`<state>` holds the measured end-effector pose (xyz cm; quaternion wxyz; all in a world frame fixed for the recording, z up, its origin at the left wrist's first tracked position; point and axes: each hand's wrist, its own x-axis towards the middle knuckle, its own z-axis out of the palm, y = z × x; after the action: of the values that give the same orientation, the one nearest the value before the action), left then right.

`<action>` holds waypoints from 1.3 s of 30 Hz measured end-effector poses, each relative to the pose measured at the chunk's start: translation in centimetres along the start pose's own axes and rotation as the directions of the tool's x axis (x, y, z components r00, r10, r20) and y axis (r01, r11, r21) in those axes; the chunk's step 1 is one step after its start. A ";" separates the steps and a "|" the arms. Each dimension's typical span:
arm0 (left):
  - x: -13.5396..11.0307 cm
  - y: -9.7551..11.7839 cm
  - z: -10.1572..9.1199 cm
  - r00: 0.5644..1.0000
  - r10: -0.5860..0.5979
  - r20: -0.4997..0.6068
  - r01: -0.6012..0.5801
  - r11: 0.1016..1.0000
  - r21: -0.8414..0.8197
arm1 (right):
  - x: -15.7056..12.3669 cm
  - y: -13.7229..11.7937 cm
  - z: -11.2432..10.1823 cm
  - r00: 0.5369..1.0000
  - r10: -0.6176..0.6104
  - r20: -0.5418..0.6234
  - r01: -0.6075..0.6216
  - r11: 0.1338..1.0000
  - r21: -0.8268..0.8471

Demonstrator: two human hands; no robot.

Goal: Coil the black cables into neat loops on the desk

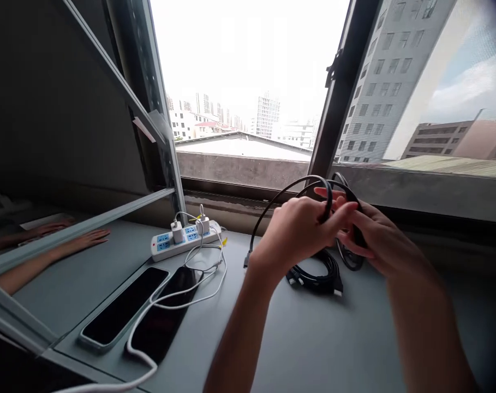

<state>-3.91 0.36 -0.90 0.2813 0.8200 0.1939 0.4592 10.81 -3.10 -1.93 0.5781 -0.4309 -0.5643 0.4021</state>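
A black cable (272, 200) loops up from the tabletop, and both my hands are closed on it. My left hand (303, 224) grips one side of the loop between thumb and fingers. Opposite it, my right hand (368, 232) grips the coiled part, its fingertips meeting those of the left. One plug of the held cable (246, 260) hangs beside my left wrist. Below the hands, a coiled black cable (323, 281) with several connector ends lies on the table. My fingers hide part of the held loops.
A white power strip (186, 240) with two chargers stands by the window frame. Two phones (127, 305) lie at left, with a white charging cord (182, 303) across one. Beyond a metal frame (84, 232), another person's hand (82, 240) rests on the grey table (321, 349).
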 end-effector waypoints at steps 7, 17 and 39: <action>-0.4 -1.0 0.9 0.904 -0.062 0.423 0.070 0.998 -0.004 | 0.0 0.0 0.8 0.980 0.199 -0.009 -0.198 0.966 -0.165; -0.5 -1.3 -2.4 0.991 0.130 -0.044 -0.127 0.990 0.054 | 0.3 0.7 -0.8 0.825 -0.444 -0.350 0.178 0.792 -0.584; 2.9 -5.4 0.2 0.796 -0.158 -0.584 0.076 0.984 -0.163 | 1.5 1.2 -0.7 0.726 -0.613 -0.313 0.250 0.658 -0.710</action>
<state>-2.59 6.10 -2.58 0.2873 0.6011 0.2920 0.6862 11.60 -1.36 -2.64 0.6145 -0.5354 -0.5709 -0.0992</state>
